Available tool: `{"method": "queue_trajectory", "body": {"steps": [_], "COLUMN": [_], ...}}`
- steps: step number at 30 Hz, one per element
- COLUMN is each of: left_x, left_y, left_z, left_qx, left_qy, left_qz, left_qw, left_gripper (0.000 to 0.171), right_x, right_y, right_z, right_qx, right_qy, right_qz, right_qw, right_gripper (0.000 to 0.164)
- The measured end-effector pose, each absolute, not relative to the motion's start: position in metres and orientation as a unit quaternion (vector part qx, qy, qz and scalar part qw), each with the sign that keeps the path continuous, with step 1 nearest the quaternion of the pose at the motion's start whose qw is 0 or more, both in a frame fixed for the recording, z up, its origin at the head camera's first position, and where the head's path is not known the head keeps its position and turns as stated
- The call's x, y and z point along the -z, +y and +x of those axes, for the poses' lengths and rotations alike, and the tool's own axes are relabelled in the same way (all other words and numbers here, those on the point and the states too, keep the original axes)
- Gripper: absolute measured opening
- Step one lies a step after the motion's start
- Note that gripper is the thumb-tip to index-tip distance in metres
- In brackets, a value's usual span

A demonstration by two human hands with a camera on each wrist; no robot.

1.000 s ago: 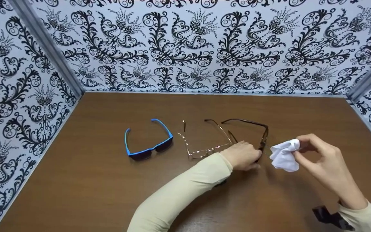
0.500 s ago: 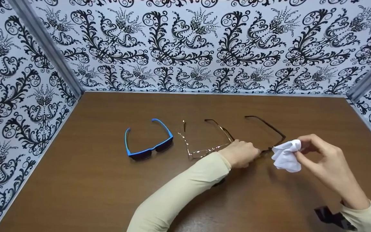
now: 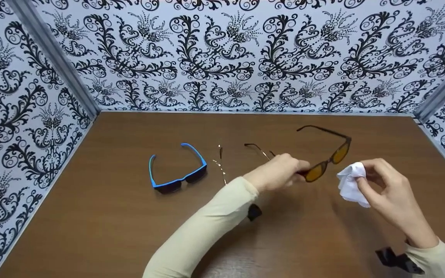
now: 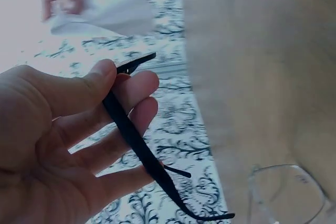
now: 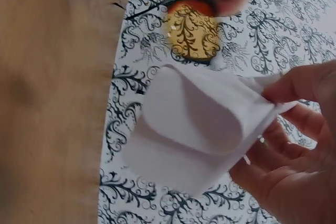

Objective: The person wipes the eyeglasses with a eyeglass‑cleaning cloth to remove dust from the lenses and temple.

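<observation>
My left hand (image 3: 280,172) pinches a pair of dark-framed glasses with amber lenses (image 3: 316,172) near one hinge, between thumb and fingers. In the left wrist view the dark temple (image 4: 137,142) slants down across the fingers. One amber lens (image 5: 193,30) shows below the left hand in the right wrist view. My right hand (image 3: 390,197) pinches a white cloth (image 3: 352,185), which hangs in folds just right of the amber glasses, apart from them. The gold-rimmed clear glasses (image 4: 287,192) stand on the table, partly hidden by the left hand and sleeve in the head view.
Blue-framed sunglasses (image 3: 178,181) with dark lenses rest on the brown table (image 3: 110,231) at the left, temples unfolded. Patterned black-and-white walls (image 3: 222,58) enclose the back and sides of the table.
The left hand has lifted the amber glasses off the table and turned them, so both lenses now show. It has moved slightly left and up. The right hand with the cloth has barely moved.
</observation>
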State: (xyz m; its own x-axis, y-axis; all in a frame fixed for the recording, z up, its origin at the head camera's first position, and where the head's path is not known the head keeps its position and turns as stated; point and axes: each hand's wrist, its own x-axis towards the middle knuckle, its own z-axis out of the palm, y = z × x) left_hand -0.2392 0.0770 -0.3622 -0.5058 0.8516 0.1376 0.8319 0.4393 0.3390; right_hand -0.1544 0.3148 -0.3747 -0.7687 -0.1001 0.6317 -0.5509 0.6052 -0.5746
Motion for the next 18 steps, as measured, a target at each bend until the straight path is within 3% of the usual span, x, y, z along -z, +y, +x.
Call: {"method": "queue_trajectory", "body": {"steps": [8,11,14,18], "left_x": [0.351,0.35,0.349,0.35], "left_y": [0.055,0.051,0.048,0.042], "left_z": [-0.225,-0.219,-0.215,-0.211], "left_qx": [-0.297,-0.336,-0.348,-0.366], "left_qy": [0.8,0.787,0.781,0.77], "left_qz": [0.52,0.517,0.517,0.517], "left_qw": [-0.013,-0.011,-0.036,-0.076], "left_gripper": [0.01,0.01,0.009,0.008], "right_x": [0.376,0.375,0.377,0.382], "right_y": [0.28,0.264,0.247,0.226], "right_z": [-0.163,-0.167,-0.17,-0.169], "right_qx": [-0.426,-0.405,-0.377,-0.311], "right_qy": [-0.821,-0.807,-0.785,-0.753], "right_qz": [0.199,0.212,0.235,0.297], "right_qw": [0.323,0.373,0.433,0.498], "right_gripper": [0.044,0.041,0.019,0.031]}}
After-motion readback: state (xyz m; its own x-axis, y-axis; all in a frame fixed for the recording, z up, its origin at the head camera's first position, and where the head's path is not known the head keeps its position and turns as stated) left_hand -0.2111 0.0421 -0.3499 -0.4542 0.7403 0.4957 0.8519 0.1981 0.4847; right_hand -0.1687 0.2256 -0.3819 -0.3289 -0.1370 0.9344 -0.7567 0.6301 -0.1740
